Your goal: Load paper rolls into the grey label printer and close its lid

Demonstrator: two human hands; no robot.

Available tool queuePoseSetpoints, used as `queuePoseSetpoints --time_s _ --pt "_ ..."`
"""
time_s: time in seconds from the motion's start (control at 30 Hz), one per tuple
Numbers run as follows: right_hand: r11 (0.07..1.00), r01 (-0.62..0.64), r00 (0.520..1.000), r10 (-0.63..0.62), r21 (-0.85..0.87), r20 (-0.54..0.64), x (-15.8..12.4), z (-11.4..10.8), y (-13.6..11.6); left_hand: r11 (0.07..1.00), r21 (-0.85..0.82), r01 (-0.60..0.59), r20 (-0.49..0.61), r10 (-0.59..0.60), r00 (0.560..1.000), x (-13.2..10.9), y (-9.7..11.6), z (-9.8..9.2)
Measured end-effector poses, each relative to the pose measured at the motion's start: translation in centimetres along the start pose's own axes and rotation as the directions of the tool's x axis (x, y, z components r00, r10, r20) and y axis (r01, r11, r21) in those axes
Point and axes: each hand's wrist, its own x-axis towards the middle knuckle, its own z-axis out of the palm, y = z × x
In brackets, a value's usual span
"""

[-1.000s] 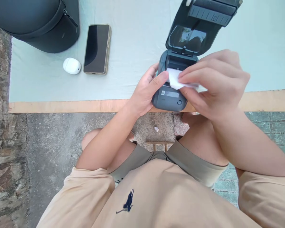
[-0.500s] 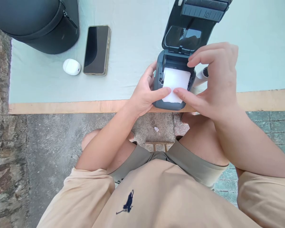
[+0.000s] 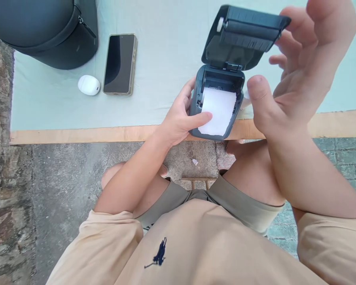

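A small dark grey label printer [image 3: 197, 99] sits at the table's near edge with its lid [image 3: 243, 35] tilted up. White paper [image 3: 217, 111] lies over its front. My left hand [image 3: 180, 116] grips the printer's left side, thumb pressing the paper's left edge. My right hand [image 3: 296, 75] is raised to the right of the printer, fingers spread, fingertips touching the lid's right end; nothing is in it.
A phone [image 3: 120, 63] lies face up at the left, a white earbud case [image 3: 89, 85] beside it, and a dark zipped bag [image 3: 44, 27] in the far left corner. The table's wooden edge [image 3: 77, 134] runs across; my knees are below it.
My right hand let go of the paper and rose to the lid's right end. The paper, first crumpled in the fingers, now lies flat over the printer's front. The lid has tipped forward.
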Motion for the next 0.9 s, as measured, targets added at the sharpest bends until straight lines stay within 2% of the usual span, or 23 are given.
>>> queuePoseSetpoints --time_s 0.1,0.3,0.5,0.67,0.8,0.83,0.9 --pt "0.997 0.067 0.993 -0.071 -0.041 -0.094 0.1 0.3 0.3 1.000 0.018 -0.006 -0.008 0.006 1.000 -0.2 0.1 0.2" --pt "0.988 0.151 0.988 -0.151 -0.016 -0.029 0.3 0.4 0.6 0.999 0.033 0.001 0.003 -0.002 1.000 -0.3 0.2 0.1" --pt "0.971 0.239 0.971 -0.238 -0.014 0.030 0.2 0.6 1.1 0.998 0.056 -0.011 0.082 0.006 0.997 -0.1 0.3 -0.4" --pt "0.978 0.206 0.975 -0.204 -0.020 0.084 0.1 0.6 0.8 0.992 0.124 -0.028 0.129 0.012 0.992 0.5 -0.7 -1.2" --pt "0.981 0.193 0.975 -0.190 -0.021 0.114 0.0 0.5 0.5 0.990 0.098 -0.098 0.179 0.080 0.981 0.8 -1.2 -1.4" --pt "0.980 0.196 0.975 -0.193 -0.019 0.112 0.0 0.5 0.5 0.991 0.087 -0.098 0.175 0.082 0.981 0.7 -1.1 -1.2" --pt "0.981 0.195 0.976 -0.192 -0.017 0.103 0.0 0.5 0.5 0.997 0.069 -0.022 0.132 0.013 0.991 0.3 -0.5 -0.7"
